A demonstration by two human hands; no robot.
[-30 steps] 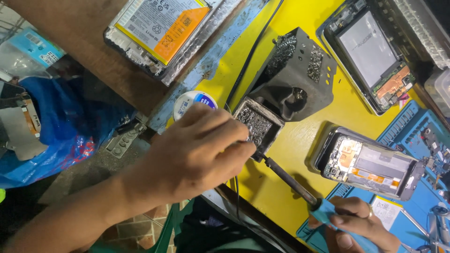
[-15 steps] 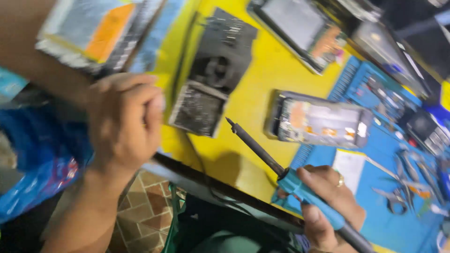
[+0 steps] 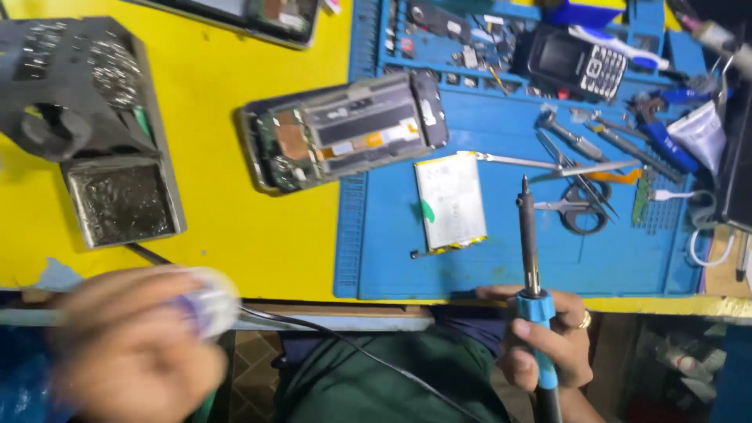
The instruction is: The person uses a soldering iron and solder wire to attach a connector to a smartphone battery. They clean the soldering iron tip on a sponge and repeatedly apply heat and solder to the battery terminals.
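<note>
right hand (image 3: pixel 548 345): fist closed round the blue handle of a soldering iron (image 3: pixel 529 258), 5 o'clock of frame. Shaft points to 12, tip in the air over the mat, touching nothing.
left hand (image 3: pixel 129 345): 7 o'clock, motion-blurred. Fingers curled on a small round white tin with a purple label (image 3: pixel 207 301); how tight the hold is, cannot tell.
phone: opened smartphone with the back off, board and flex showing (image 3: pixel 341 129), lying across the seam of yellow tabletop (image 3: pixel 219 227) and blue silicone work mat (image 3: pixel 501 266), 11 o'clock of the iron tip, well apart from it.
battery: flat silver-white battery pack (image 3: pixel 450 200) out of the phone, on the mat just at 9 o'clock of the iron shaft.
stand: black metal iron stand with a dirty sponge tray (image 3: pixel 102 125), 10 o'clock of frame; iron not in it.
tools: tweezers and scissors (image 3: pixel 583 207) at 3 o'clock of the tip; black keypad handset (image 3: pixel 576 63) at 1 o'clock.
progress (judgement): teardown looks done — phone open, battery out. Iron in hand, tin picked up, no joint touched yet. Soldering and reassembly look still to do.
</note>
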